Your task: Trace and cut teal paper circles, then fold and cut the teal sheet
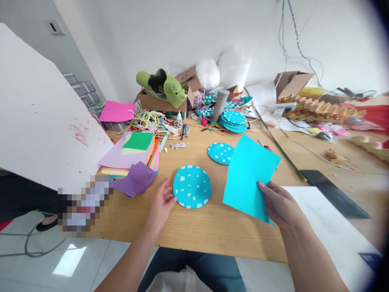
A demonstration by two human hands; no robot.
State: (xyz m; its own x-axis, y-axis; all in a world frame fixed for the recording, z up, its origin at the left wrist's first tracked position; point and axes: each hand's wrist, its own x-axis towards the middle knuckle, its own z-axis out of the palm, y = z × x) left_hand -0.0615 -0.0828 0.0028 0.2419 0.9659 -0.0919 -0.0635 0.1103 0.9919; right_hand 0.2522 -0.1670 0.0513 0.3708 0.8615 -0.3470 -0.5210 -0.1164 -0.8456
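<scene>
My left hand (162, 202) pinches the left edge of a round turquoise disc with white patches (192, 187), low over the wooden table. In my right hand (278, 202) is a turquoise sheet (249, 178), gripped at its lower right side with the thumb on top and tilted above the table. A second spotted disc (220, 153) lies behind, partly covered by the sheet. Farther back, more such discs (234, 121) are stacked beside a metal flask (220, 106).
Coloured paper (121, 152) and folded purple pieces (135, 179) lie at the left. A large white board (45, 109) stands beyond them. At the right are a long green stick (279, 148), a white sheet (328, 231) and a dark flat object (336, 192).
</scene>
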